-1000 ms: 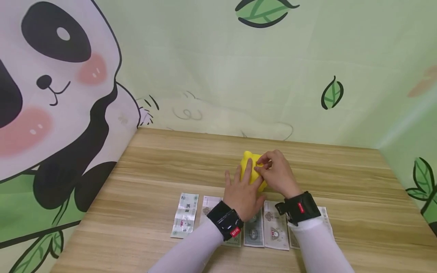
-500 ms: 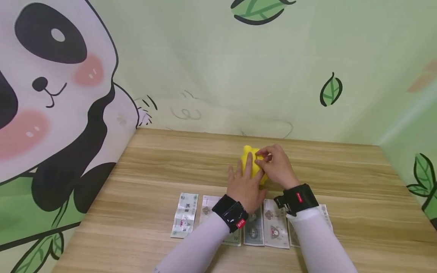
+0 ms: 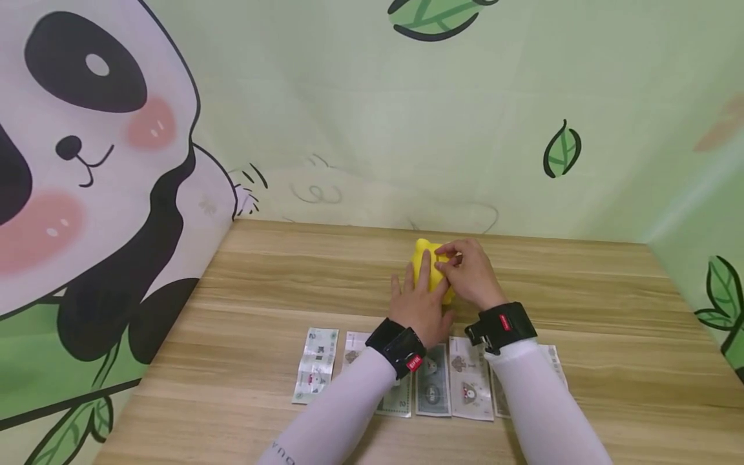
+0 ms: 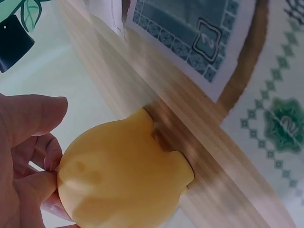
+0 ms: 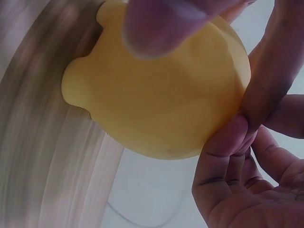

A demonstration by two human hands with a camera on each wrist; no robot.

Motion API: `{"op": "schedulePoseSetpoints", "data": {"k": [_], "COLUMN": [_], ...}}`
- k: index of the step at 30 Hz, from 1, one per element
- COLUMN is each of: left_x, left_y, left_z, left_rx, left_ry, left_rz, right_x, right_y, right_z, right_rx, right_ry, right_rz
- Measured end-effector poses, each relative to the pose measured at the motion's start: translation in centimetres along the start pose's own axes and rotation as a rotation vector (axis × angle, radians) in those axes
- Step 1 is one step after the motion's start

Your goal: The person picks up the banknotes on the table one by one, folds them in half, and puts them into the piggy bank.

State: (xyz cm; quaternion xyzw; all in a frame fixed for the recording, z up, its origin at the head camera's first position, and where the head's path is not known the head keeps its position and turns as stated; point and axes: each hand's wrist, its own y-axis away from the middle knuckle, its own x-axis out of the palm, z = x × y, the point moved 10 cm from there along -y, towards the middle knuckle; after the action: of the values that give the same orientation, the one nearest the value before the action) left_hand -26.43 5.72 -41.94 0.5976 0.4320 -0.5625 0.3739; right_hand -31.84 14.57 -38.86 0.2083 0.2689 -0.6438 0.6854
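Observation:
A yellow piggy bank [image 3: 420, 263] with a rounded body and stubby feet stands on the table, its feet showing in both wrist views. My left hand [image 3: 420, 313] lies against its near side, fingers spread and mostly straight, index finger reaching up over it. At its top, the curled thumb and index finger of my right hand [image 3: 472, 274] pinch a thin, dark-edged, coin-like piece, mostly hidden between the fingertips. In the right wrist view the right hand [image 5: 251, 175] meets the upper side of the piggy bank [image 5: 156, 95].
Several play banknotes lie in a row on the wooden table [image 3: 232, 361] before the piggy bank, including a green one [image 3: 316, 366], a blue-grey one [image 3: 433, 391] and a pinkish one [image 3: 469, 381]. My forearms partly cover the row. A panda-printed wall covering [image 3: 372, 129] rises behind.
The piggy bank and both hands have shifted a little away from me, widening the gap to the banknotes. The fingers keep much the same pose, and the view has tilted slightly.

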Motion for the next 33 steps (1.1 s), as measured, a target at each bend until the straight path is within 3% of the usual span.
{"op": "schedulePoseSetpoints", "data": {"k": [7,20,26,33], "left_x": [0.2,0.7,1.0,0.8], "left_y": [-0.2,-0.3,-0.6,-0.5], "left_z": [0.0,0.5,0.9,0.9], "left_rx": [-0.001,0.03,0.063,0.058], "left_ry": [0.026,0.16,0.194,0.211], "left_rz": [-0.007,-0.029,-0.055,-0.047], "right_x": [0.0,0.3,0.3,0.4], "right_y": [-0.1,0.2,0.4,0.3], "right_z": [-0.2,-0.4,-0.2,-0.5], "right_rx": [-0.001,0.021,0.016,0.023], "right_ry": [-0.015,-0.033,-0.044,-0.032], "right_rz": [-0.01,-0.013,-0.028,-0.038]}}
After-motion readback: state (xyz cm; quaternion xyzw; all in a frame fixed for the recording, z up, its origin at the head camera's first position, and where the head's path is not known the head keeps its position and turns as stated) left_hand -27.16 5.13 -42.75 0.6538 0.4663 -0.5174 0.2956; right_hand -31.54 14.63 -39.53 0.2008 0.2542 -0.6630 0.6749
